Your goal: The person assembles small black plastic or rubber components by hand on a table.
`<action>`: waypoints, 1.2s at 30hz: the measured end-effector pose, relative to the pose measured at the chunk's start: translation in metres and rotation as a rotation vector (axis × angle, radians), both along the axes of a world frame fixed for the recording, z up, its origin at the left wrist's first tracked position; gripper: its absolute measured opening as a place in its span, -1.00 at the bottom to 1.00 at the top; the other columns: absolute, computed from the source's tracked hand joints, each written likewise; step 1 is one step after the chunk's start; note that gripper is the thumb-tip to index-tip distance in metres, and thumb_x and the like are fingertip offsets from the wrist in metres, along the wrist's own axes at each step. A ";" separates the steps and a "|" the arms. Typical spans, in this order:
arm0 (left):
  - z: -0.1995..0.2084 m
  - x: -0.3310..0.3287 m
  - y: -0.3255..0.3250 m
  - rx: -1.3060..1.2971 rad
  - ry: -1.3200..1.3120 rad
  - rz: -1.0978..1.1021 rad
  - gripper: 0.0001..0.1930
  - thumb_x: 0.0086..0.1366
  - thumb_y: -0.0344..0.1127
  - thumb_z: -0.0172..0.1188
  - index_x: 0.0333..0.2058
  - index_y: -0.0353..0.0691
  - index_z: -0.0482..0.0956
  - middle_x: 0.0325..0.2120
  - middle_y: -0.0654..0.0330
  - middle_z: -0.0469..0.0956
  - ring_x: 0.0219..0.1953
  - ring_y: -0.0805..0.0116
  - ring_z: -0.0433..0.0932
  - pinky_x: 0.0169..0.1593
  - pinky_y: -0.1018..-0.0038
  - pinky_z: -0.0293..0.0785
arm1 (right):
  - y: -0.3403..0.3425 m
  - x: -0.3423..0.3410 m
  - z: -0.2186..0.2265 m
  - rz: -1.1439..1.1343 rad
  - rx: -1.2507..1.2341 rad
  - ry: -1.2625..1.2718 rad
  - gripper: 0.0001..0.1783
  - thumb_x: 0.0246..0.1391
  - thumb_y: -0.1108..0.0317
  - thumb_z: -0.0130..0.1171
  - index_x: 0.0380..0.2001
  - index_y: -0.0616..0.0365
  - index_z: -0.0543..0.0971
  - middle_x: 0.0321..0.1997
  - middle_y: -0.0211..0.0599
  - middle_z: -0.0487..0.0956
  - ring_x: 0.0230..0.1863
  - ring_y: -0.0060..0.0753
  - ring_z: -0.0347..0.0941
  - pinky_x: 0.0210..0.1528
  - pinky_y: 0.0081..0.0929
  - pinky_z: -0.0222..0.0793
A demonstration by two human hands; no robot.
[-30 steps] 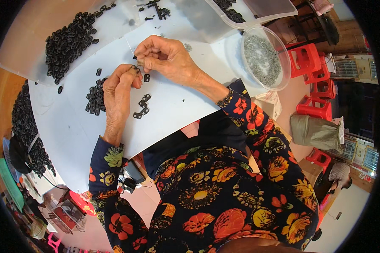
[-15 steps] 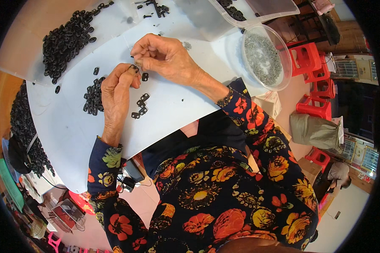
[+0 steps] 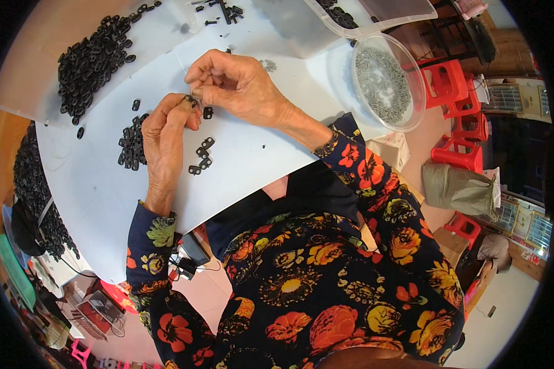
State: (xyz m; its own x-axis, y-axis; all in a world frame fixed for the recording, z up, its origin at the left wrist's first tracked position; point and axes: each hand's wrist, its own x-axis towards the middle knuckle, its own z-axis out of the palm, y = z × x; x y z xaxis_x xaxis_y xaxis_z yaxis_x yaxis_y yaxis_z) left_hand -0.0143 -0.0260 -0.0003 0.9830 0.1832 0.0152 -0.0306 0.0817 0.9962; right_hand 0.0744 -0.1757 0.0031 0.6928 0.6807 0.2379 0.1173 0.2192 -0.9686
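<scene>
My left hand point(image 3: 164, 135) pinches a small black plastic piece point(image 3: 191, 101) between thumb and fingertips. Right beside it, my right hand point(image 3: 245, 89) has thumb and fingers pinched close together, at or just above that piece. Whatever sits in the right fingertips is too small to make out. A single black two-holed piece point(image 3: 208, 113) lies on the white table point(image 3: 252, 144) under the hands. Several similar pieces point(image 3: 202, 158) are nearer to me, and a small pile of black pieces point(image 3: 131, 144) lies left of my left hand.
A big heap of black oval parts point(image 3: 95, 64) fills a translucent tray at the far left. On the right stands a clear round tub point(image 3: 421, 92) of small metal pieces point(image 3: 381, 83). Black bits point(image 3: 228, 12) lie at the back. Red stools point(image 3: 443, 83) stand beyond the table.
The whole view has shifted slightly, moving table and hands a little left in the picture. Both hands keep their pinch at the small black piece.
</scene>
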 end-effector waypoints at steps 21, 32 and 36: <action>0.003 -0.002 -0.004 0.188 -0.026 -0.014 -0.84 0.29 -0.37 0.01 -0.36 -0.33 0.52 -0.56 0.33 0.46 -0.43 0.58 0.37 -0.27 0.63 0.28 | 0.000 -0.005 0.005 -0.066 -0.045 0.055 -0.93 0.04 0.54 0.12 -0.47 0.33 0.52 -0.57 -0.38 0.53 -0.52 -0.65 0.46 -0.46 -0.65 0.39; 0.006 -0.001 -0.004 0.239 -0.032 0.026 -0.83 0.25 -0.39 0.00 -0.38 -0.37 0.53 -0.57 0.30 0.50 -0.44 0.58 0.42 -0.27 0.63 0.34 | 0.000 -0.003 0.002 -0.111 -0.078 0.087 -0.85 0.06 0.39 0.19 -0.49 0.27 0.53 -0.65 -0.52 0.47 -0.61 -0.77 0.25 -0.57 -0.70 0.19; 0.002 -0.002 -0.002 0.197 -0.023 0.021 -0.82 0.25 -0.40 0.00 -0.36 -0.37 0.54 -0.56 0.28 0.52 -0.43 0.56 0.44 -0.25 0.62 0.35 | 0.001 -0.002 0.005 -0.120 -0.085 -0.102 -0.85 0.06 0.38 0.19 -0.49 0.26 0.54 -0.65 -0.52 0.47 -0.61 -0.79 0.25 -0.58 -0.71 0.18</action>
State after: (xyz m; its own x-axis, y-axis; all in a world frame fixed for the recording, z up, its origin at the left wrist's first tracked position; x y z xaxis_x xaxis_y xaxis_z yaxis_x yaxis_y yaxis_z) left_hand -0.0161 -0.0276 0.0020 0.9779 0.1951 0.0749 -0.0529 -0.1152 0.9919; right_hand 0.0726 -0.1744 0.0082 0.7451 0.6157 0.2563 0.2365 0.1154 -0.9648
